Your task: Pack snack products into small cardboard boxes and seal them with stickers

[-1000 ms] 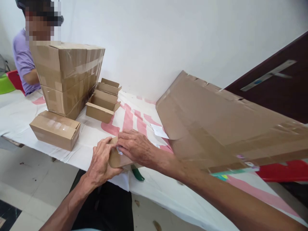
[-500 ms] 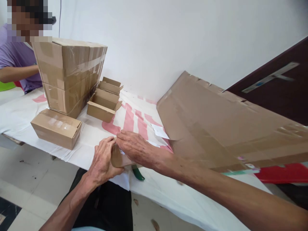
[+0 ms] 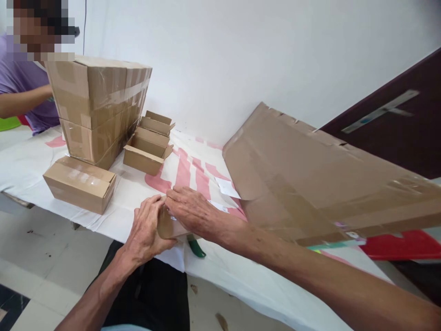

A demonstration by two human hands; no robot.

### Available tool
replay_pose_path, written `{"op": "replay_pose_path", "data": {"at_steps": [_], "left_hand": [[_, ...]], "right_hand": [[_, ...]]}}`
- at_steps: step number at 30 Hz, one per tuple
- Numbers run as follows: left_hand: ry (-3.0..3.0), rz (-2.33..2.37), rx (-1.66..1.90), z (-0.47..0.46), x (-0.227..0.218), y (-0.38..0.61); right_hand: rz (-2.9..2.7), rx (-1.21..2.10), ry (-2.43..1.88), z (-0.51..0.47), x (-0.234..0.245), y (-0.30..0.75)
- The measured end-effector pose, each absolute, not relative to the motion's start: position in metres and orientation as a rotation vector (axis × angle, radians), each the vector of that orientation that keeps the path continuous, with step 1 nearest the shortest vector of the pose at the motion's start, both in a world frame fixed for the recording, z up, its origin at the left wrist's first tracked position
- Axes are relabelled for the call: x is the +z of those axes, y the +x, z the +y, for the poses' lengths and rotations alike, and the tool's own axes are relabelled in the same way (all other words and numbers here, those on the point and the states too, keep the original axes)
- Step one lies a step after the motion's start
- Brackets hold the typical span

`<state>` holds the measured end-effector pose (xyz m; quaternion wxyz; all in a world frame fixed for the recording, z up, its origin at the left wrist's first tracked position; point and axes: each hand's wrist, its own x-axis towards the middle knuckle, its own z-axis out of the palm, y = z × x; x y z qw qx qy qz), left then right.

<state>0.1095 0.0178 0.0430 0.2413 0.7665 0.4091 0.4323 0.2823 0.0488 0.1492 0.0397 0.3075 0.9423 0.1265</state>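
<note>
A small brown cardboard box (image 3: 167, 227) lies at the near edge of the table, mostly covered by both my hands. My left hand (image 3: 146, 228) grips its left end with the fingers curled over the top. My right hand (image 3: 193, 213) lies flat across the box top, fingers pressed down on it. A green-handled tool (image 3: 196, 246) pokes out from under the box at the table's edge.
A big flattened cardboard sheet (image 3: 310, 170) leans at the right. A taped stack of boxes (image 3: 98, 105), a closed small box (image 3: 80, 183) and open small boxes (image 3: 149, 142) stand at the left. A white slip (image 3: 228, 187) lies on the white-and-pink cloth (image 3: 138, 193). Another person (image 3: 24, 92) sits behind the stack.
My hands stay on the small box almost unmoved. The person at the back left has shifted an arm forward behind the stack.
</note>
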Motion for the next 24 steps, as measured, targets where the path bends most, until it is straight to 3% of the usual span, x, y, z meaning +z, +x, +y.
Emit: {"op": "replay_pose_path", "data": {"at_steps": [24], "left_hand": [[2.078,1.102,1.139,0.017,0.049,0.11]], "right_hand": [[2.864,0.423,1.107,0.048,0.142,0.28]]}}
